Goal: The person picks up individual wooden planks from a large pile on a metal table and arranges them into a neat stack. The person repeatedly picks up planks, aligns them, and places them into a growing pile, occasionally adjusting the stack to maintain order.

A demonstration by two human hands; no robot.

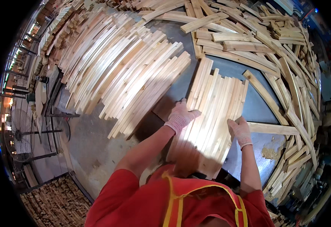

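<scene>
A row of light wooden strips [215,100] lies side by side in front of me, its far ends uneven. My left hand [181,115], in a pale knit glove, grips the row's left edge, its thumb lying over the top. At the right edge, my gloved right hand [240,131] is closed against the outermost strip, its fingertips partly hidden. Between them, the two hands hold the strips together from both sides. The near end of the row reaches close to my body, partly in shadow.
To the left, a wide layer of aligned strips [124,72] lies in close rows. Loose boards [245,47] are heaped crosswise along the far and right sides of the grey metal surface [262,98]. A caged fan [19,132] stands at far left, above stacked wood pieces [55,202].
</scene>
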